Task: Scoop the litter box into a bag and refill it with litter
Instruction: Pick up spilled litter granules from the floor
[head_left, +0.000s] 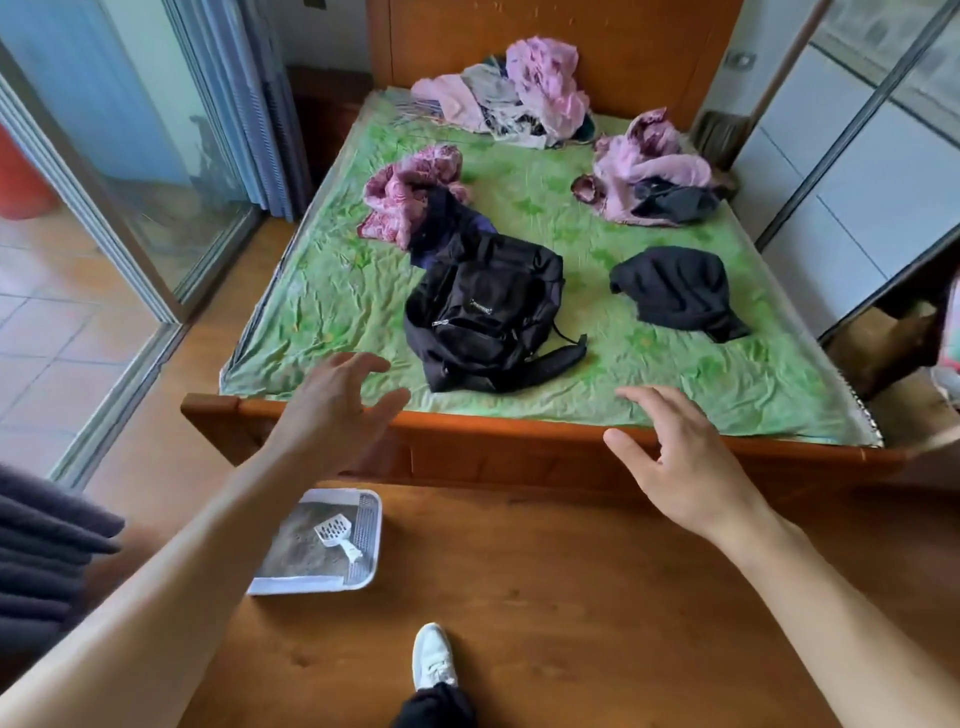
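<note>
Litter box (363, 540) below left fingers (363, 364).

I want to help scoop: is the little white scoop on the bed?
No, the scoop lies in the litter box on the floor.

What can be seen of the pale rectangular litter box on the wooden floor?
The pale rectangular plastic litter box sits flat on the brown wooden floor, in front of the bed's orange wooden footboard. It has rounded corners and a perforated strip along its right side. Grey litter fills it. A white slotted plastic scoop lies on the litter, handle pointing toward the near right corner. The left forearm hides its left edge; neither hand touches it.
</note>
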